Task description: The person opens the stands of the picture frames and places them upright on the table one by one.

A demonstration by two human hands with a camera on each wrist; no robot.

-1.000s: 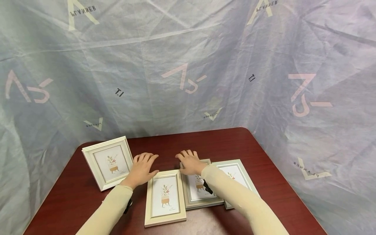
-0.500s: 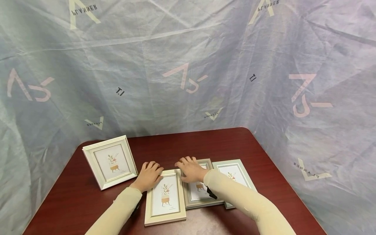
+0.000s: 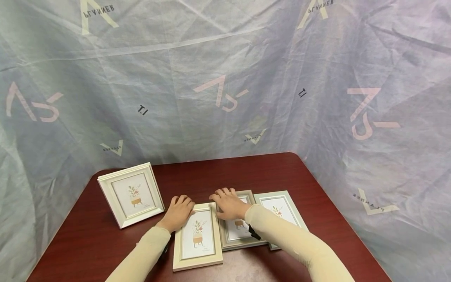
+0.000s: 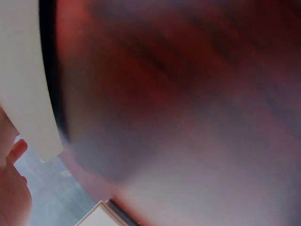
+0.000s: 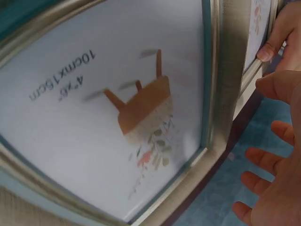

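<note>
In the head view a cream picture frame point(image 3: 197, 263) lies flat on the table, its print showing a plant in a pot. My left hand point(image 3: 177, 214) holds its upper left corner, fingertips over the top edge. The thumb of that left hand point(image 5: 287, 35) presses the frame's edge in the right wrist view. My right hand point(image 3: 230, 204) is over the top left corner of the neighbouring taupe picture frame point(image 3: 243, 246). Its fingers are spread and apart from the frame's edge in the right wrist view. The left wrist view is mostly blurred.
A white picture frame point(image 3: 132, 196) stands tilted at the left, facing forward. To the right lies a pale grey-green picture frame point(image 3: 294, 205), partly covered by my right sleeve. The dark red table point(image 3: 229, 168) ends at a hanging grey cloth point(image 3: 169, 117).
My left hand has moved right and down, from beside the cream frame onto its upper left corner. The right hand has shifted only slightly. The frames lie as before.
</note>
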